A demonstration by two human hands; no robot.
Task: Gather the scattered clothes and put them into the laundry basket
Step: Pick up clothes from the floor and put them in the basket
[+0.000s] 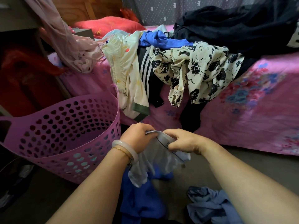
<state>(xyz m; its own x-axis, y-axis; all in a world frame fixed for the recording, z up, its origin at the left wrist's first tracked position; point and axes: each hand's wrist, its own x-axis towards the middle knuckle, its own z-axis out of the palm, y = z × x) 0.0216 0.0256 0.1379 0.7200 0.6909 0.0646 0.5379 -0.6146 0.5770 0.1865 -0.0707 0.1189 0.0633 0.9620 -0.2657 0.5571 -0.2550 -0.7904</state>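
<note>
My left hand (137,136) and my right hand (184,141) both grip a pale grey-blue garment (160,160), which hangs down between them in front of the bed. To the left stands the purple perforated laundry basket (68,126), with something pale showing through its lower holes. Under my hands a bright blue garment (139,199) lies on the floor, and a grey-blue one (210,206) lies to its right. On the bed are a cream garment (127,75), a black one with white stripes (145,70), a cream top with black flowers (194,70), a blue piece (155,39) and a big dark heap (234,28).
The bed has a pink floral sheet (250,110) and a red pillow (106,25) at the back. A pink sheer cloth (69,46) hangs down at the left, beside a dark shelf with red fabric (27,81). The floor (242,157) is grey.
</note>
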